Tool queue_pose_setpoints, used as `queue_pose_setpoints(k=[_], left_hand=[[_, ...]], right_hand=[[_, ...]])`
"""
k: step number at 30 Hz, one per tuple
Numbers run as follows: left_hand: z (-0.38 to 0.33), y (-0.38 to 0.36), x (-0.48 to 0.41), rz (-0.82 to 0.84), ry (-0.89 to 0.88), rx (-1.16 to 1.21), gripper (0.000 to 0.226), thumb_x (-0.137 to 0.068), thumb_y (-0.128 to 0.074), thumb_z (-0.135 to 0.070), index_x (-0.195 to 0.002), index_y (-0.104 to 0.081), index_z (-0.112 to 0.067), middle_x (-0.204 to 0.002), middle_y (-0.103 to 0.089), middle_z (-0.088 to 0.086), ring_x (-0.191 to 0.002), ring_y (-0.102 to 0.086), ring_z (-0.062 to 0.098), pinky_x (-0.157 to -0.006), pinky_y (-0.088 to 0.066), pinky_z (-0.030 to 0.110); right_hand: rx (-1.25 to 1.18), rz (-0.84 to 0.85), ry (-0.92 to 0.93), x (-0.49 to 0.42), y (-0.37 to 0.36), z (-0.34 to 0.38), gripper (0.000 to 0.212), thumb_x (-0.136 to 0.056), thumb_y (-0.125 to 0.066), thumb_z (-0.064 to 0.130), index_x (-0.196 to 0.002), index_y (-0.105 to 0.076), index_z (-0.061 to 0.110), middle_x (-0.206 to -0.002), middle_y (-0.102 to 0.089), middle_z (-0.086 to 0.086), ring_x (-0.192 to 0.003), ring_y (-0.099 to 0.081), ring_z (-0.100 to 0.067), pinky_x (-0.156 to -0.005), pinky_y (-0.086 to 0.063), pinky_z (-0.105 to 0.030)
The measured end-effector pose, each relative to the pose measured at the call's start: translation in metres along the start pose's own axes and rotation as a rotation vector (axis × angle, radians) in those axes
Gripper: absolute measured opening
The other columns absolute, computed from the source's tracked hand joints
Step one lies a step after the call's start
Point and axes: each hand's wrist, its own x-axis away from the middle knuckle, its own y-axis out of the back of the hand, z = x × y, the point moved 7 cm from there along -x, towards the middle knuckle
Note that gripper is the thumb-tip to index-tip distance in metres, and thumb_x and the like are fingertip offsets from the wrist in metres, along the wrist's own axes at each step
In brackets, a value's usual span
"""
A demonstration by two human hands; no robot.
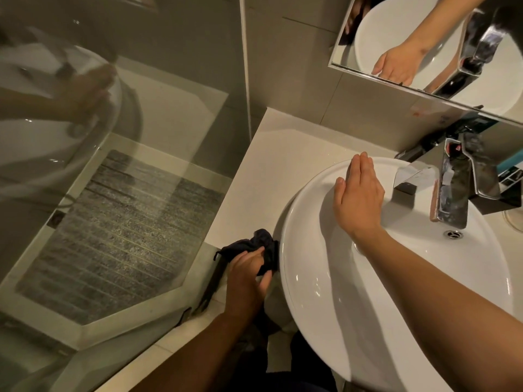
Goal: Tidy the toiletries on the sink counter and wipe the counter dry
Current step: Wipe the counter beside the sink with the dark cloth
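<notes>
While the wiping step is judged under way, a dark cloth point(254, 246) is gripped by the left hand point(249, 275) at lower centre, on the surface point(271, 171) beside the basin point(325, 292); the right hand point(358, 199) is laid flat, holding nothing, on the rim. A sweep toward upper centre is called for next.

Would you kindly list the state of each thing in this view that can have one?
left hand: gripping the dark cloth
dark cloth: bunched, on the counter edge beside the basin
right hand: open, flat on the basin rim
tap: no water running
basin: unfilled, drain open
</notes>
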Motion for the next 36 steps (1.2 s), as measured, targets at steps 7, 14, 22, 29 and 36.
queue_pose_setpoints(k=[7,14,22,29,36], left_hand=[[-0.005,0.026,0.0,0.096,0.277,0.374,0.007,-0.092,-0.066,-0.02,-0.094,-0.066,-0.013,-0.087,-0.071,0.001,-0.08,-0.07,0.015,-0.075,-0.06,0.04],[-0.011,0.072,-0.014,0.187,0.547,0.978,0.018,-0.1,-0.058,-0.009,-0.115,-0.068,-0.007,-0.109,-0.076,0.016,-0.106,-0.073,0.032,-0.091,-0.059,0.046],[-0.078,0.094,-0.117,0.207,0.359,1.29,0.031,-0.085,-0.067,-0.012,-0.115,-0.066,-0.003,-0.112,-0.074,0.016,-0.108,-0.072,0.025,-0.09,-0.056,0.035],[-0.165,0.069,-0.261,0.282,-0.036,0.78,0.009,-0.098,-0.065,-0.011,-0.102,-0.069,-0.018,-0.093,-0.074,-0.006,-0.087,-0.067,0.003,-0.081,-0.051,0.02],[-0.233,-0.025,-0.33,0.567,-0.401,0.229,0.028,-0.095,-0.061,-0.035,-0.107,-0.062,-0.009,-0.103,-0.072,0.01,-0.092,-0.066,0.021,-0.091,-0.054,0.042]], right_hand=[[-0.014,0.0,-0.008,0.0,0.0,0.0,0.059,-0.104,-0.033,0.03,-0.157,-0.025,0.004,-0.166,-0.022,-0.014,-0.155,-0.019,-0.027,-0.12,-0.026,-0.044],[-0.011,0.019,-0.009,0.001,-0.001,0.0,0.059,-0.104,-0.032,0.03,-0.157,-0.025,0.004,-0.167,-0.02,-0.014,-0.155,-0.018,-0.028,-0.12,-0.026,-0.045],[-0.015,0.042,-0.023,0.001,0.002,0.002,0.059,-0.105,-0.034,0.031,-0.158,-0.024,0.006,-0.167,-0.019,-0.011,-0.155,-0.017,-0.025,-0.121,-0.023,-0.043],[0.002,0.046,-0.033,-0.001,0.003,0.0,0.06,-0.105,-0.034,0.034,-0.158,-0.024,0.008,-0.167,-0.019,-0.011,-0.155,-0.019,-0.024,-0.122,-0.022,-0.041],[0.014,0.044,-0.03,-0.004,0.004,0.0,0.064,-0.102,-0.035,0.035,-0.159,-0.023,0.007,-0.167,-0.02,-0.012,-0.155,-0.019,-0.024,-0.123,-0.02,-0.038]])
